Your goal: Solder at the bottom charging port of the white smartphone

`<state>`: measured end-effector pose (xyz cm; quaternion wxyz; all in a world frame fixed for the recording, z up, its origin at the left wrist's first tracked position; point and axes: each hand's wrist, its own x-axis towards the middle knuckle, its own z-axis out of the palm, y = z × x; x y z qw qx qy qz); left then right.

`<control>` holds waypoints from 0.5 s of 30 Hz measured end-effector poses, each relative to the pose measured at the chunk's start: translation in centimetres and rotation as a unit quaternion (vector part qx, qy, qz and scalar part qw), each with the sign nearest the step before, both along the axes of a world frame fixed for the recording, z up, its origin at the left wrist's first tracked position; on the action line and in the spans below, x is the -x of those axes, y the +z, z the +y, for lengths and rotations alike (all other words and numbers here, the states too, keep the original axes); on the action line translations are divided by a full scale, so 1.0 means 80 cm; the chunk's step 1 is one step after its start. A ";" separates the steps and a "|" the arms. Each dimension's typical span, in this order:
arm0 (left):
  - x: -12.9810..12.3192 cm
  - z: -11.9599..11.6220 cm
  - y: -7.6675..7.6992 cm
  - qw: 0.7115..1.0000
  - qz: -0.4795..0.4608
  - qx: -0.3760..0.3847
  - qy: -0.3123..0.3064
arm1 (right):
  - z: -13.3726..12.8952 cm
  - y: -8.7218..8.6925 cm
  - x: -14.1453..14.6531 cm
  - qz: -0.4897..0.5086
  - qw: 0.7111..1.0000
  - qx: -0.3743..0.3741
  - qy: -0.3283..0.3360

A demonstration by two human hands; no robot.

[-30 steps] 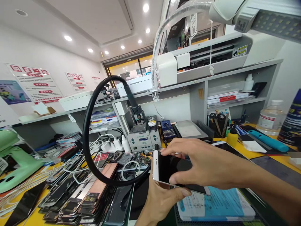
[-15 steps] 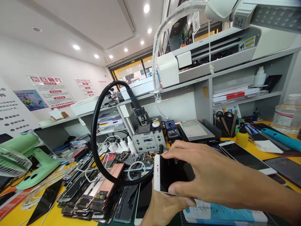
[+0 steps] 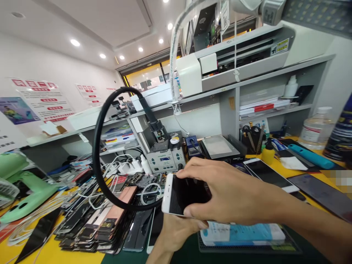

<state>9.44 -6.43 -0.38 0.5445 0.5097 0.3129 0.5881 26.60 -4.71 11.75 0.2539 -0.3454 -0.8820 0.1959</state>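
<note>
A white-framed smartphone (image 3: 183, 193) with a dark screen is held up over the bench, its screen facing up and tilted. From above, my right hand (image 3: 228, 196) spans the screen, thumb on the near edge and fingers on the far edge. My left hand (image 3: 178, 231) supports the phone from below; its thumb shows under the near edge, and its other fingers are mostly hidden. Beneath the hands, a blue and white flat pack (image 3: 242, 234) lies on a dark tray. Left of my left wrist, another white-edged phone (image 3: 155, 227) lies partly covered.
Stacked phone parts (image 3: 101, 223) cover the left bench beside a green fan (image 3: 30, 194). A black hose (image 3: 96, 146) loops up from a hot-air station (image 3: 166, 159). At right lie a white phone (image 3: 271, 175), a yellow bottle (image 3: 268, 154) and a clear jug (image 3: 316, 128).
The camera view has turned slightly to the right, so the bench appears shifted left. Both hands keep the same hold on the smartphone. A dark can has come into view at right.
</note>
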 end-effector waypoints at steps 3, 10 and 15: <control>-0.002 0.005 -0.005 1.000 -0.016 -0.006 0.001 | 0.007 0.000 -0.002 0.003 1.000 0.009 0.023; -0.003 0.014 -0.003 0.994 -0.106 -0.024 0.011 | 0.030 0.013 -0.032 -0.002 0.995 0.091 0.050; 0.005 0.018 0.006 0.987 -0.154 -0.026 0.047 | 0.037 0.023 -0.055 -0.051 0.987 0.136 0.067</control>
